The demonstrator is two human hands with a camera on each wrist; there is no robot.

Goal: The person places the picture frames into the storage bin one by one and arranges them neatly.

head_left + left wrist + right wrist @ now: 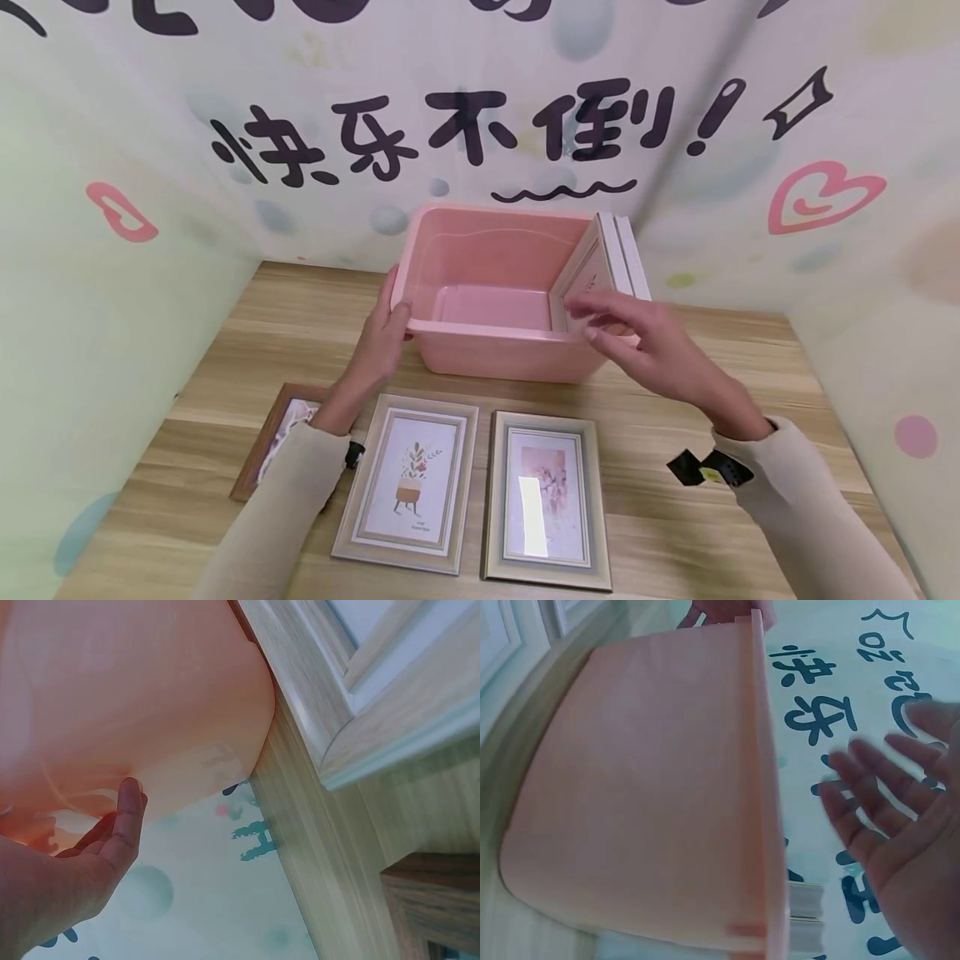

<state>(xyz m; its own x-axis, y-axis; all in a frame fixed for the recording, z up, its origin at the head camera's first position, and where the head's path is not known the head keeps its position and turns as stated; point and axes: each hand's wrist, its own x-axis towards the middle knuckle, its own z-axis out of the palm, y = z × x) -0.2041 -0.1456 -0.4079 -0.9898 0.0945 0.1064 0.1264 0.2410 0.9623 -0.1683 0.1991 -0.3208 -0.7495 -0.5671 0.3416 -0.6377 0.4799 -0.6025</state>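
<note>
My left hand (382, 335) grips pink tub (495, 357) by left rim, likely to keep it still. Two white picture frames (611, 246) stand on edge at tub's right end, maybe to save room. My right hand (648, 340) hovers there, fingers loosely apart, holding nothing; can't tell if fingertips touch.

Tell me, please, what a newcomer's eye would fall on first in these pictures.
Probably the pink rectangular plastic tub at the centre of the head view, its left side gripped by the bare left hand. Two pale rectangular picture frames stand tilted at its right end, beside the right hand. Behind, bold black lettering crosses the white backdrop.
</note>
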